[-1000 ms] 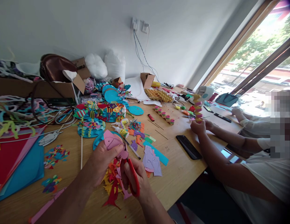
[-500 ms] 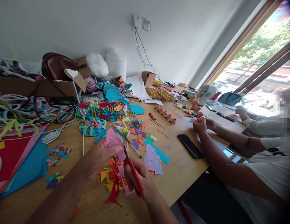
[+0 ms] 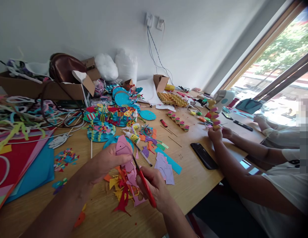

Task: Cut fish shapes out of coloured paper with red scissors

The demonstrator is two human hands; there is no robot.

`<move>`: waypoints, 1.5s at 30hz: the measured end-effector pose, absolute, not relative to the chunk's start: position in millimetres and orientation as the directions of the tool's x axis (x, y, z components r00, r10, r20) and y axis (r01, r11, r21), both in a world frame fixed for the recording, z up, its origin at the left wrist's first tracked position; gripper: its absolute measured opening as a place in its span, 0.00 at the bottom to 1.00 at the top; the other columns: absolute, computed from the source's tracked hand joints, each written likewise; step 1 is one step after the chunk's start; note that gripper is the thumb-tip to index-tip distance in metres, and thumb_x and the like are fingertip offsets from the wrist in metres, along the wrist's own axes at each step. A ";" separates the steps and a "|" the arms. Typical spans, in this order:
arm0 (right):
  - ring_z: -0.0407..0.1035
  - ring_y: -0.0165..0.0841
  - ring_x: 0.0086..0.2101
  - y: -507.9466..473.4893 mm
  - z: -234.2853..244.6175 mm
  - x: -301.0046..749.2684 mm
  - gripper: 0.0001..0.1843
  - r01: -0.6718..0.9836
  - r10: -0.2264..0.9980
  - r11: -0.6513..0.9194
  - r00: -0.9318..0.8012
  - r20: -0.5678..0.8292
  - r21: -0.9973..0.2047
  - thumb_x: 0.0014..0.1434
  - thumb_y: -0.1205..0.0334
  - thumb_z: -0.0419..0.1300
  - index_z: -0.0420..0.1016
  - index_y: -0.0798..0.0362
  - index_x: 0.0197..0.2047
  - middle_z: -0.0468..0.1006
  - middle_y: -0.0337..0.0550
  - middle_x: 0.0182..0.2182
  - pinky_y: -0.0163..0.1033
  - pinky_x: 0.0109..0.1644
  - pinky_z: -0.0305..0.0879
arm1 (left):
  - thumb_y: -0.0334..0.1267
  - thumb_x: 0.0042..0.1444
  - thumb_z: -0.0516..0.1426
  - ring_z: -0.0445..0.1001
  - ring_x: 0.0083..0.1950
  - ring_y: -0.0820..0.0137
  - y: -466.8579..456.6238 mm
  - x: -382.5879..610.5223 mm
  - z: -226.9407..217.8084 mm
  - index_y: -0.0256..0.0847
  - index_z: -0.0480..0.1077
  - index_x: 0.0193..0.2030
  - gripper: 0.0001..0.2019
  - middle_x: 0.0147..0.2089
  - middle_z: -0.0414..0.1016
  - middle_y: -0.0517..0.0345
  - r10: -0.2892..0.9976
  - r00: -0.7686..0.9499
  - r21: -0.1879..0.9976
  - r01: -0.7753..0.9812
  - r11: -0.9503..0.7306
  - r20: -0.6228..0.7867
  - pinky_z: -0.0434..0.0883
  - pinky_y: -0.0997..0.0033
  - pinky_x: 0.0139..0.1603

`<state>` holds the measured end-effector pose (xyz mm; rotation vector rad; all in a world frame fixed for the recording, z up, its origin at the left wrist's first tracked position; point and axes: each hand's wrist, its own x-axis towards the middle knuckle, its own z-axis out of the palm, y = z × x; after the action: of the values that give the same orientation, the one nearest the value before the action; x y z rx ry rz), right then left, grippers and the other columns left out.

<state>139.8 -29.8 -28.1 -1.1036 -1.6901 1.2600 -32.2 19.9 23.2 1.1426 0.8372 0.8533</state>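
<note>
My left hand [image 3: 109, 162] pinches a piece of pink paper [image 3: 122, 145] that has a drawn outline and a dot on it. Red-handled scissors [image 3: 147, 187] are gripped in my right hand [image 3: 157, 189], their dark blades at the right edge of the pink paper. Below both hands lies a pile of paper scraps [image 3: 121, 189] in yellow, orange, red and pink. Purple paper pieces [image 3: 165, 168] with drawn outlines rest to the right, beside a blue paper strip [image 3: 174, 162]. A pen [image 3: 145, 156] and a glue bottle [image 3: 132, 136] lie just beyond my hands.
Blue discs with paper fish [image 3: 100, 130] stand farther back. Coloured sheets [image 3: 32, 175] and small confetti piles [image 3: 66, 158] are at left. A black phone [image 3: 203, 155] lies at right, near a co-worker's hands [image 3: 218, 133] holding a yellow and pink strip. A cardboard box [image 3: 39, 91] sits behind.
The view has shifted slightly, so the scene sits a little farther right. The scissors stay at the edge of the pink paper, with both hands keeping their grip.
</note>
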 end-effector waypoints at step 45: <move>0.48 0.24 0.21 -23.6 -19.8 157.4 0.20 0.398 0.900 0.240 -0.433 0.049 -0.886 0.63 0.56 0.54 0.54 0.52 0.22 0.54 0.30 0.18 0.32 0.23 0.44 | 0.40 0.47 0.59 0.64 0.26 0.74 27.0 -37.6 6.8 0.39 0.67 0.24 0.08 0.23 0.68 0.63 0.835 0.525 0.981 0.006 0.192 -0.166 0.63 0.75 0.29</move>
<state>157.4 -23.6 -19.8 -1.1829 -1.9450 1.1389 -37.6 27.0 6.8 1.2523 0.8504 0.6928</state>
